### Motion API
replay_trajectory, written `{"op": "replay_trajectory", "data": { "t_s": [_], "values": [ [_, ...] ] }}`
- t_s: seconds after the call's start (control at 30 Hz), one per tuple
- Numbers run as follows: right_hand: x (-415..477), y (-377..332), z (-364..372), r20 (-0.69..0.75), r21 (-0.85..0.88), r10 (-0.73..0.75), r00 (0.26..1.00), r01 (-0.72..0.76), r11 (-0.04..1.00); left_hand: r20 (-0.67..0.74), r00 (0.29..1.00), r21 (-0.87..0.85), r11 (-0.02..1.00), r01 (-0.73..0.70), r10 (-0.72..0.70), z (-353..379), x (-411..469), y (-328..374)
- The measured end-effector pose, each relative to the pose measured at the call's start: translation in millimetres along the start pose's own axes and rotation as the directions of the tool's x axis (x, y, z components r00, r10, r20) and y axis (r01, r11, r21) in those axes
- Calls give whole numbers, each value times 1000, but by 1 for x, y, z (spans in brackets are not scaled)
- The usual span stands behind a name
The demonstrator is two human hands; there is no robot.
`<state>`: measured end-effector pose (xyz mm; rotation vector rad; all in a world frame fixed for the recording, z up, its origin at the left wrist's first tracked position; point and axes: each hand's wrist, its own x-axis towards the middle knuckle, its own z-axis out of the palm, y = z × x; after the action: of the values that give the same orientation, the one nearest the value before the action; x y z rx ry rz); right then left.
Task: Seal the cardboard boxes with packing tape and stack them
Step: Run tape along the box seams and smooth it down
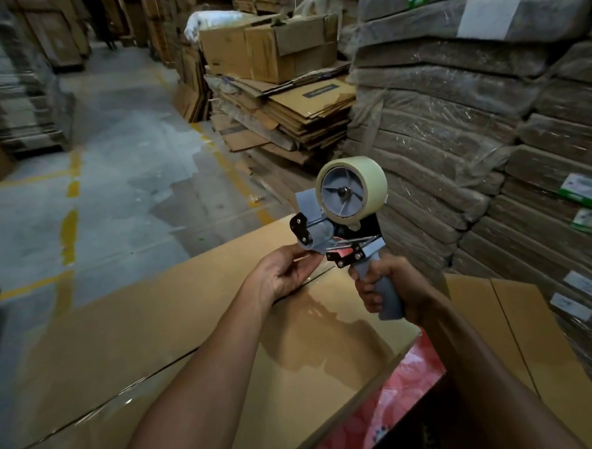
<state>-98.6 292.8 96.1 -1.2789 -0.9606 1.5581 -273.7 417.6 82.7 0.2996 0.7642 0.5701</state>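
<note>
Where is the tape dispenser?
Head view, right of centre: tape dispenser held above the cardboard box, right hand gripping its handle, left hand pinching its front.

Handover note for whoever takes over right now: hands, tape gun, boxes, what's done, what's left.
Right hand: grips the handle of the grey-handled tape dispenser, held up above the boxes; cream roll of packing tape loaded.
Left hand: fingers pinch the dispenser's front end.
Large brown cardboard box: directly below, flaps closed, glossy clear tape strip along its top seam.
Second brown cardboard box: on the right; cannot tell if it is sealed.
Left: check the second box and tape it if needed, then stack.
</note>
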Motion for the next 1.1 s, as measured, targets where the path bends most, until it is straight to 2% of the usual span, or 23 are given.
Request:
{"op": "replay_trajectory", "data": {
  "t_s": [0.23, 0.3, 0.4, 0.47, 0.53, 0.6, 0.7, 0.77, 0.9, 1.1],
  "values": [
    [-3, 10, -2, -28, -27, -33, 999, 32, 999, -26, 998, -108, 993, -56, 53, -11, 12, -3],
    [-2, 10, -2, -40, -15, -49, 998, 49, 999, -14, 998, -18, 998, -59, 59, -10, 13, -1],
    [1, 7, 1, -70, -41, -75, 995, 72, 997, -56, 992, 221, 970, -99, 114, -3, 16, 7],
    [6, 6, 6, -105, -73, -82, 991, 75, 995, -95, 977, 376, 915, -143, 192, 3, 20, 14],
    [11, 4, 10, -137, -113, -86, 987, 71, 991, -123, 948, 556, 812, -179, 293, 7, 27, 29],
    [10, 5, 12, -165, -163, -91, 982, 64, 985, -146, 923, 667, 725, -174, 356, 5, 35, 55],
    [4, 12, 7, -183, -189, -93, 979, 58, 980, -141, 939, 701, 702, -129, 314, -1, 51, 96],
    [6, 16, 4, -209, -183, -78, 975, 39, 982, -76, 932, 775, 609, -169, 355, 4, 62, 113],
    [30, 13, 1, -282, -185, -47, 958, -6, 983, -24, 876, 847, 475, -238, 481, 19, 92, 123],
    [72, -1, -1, -317, -165, -43, 948, -11, 986, -39, 795, 858, 428, -283, 605, 3, 132, 126]
  ]
}}
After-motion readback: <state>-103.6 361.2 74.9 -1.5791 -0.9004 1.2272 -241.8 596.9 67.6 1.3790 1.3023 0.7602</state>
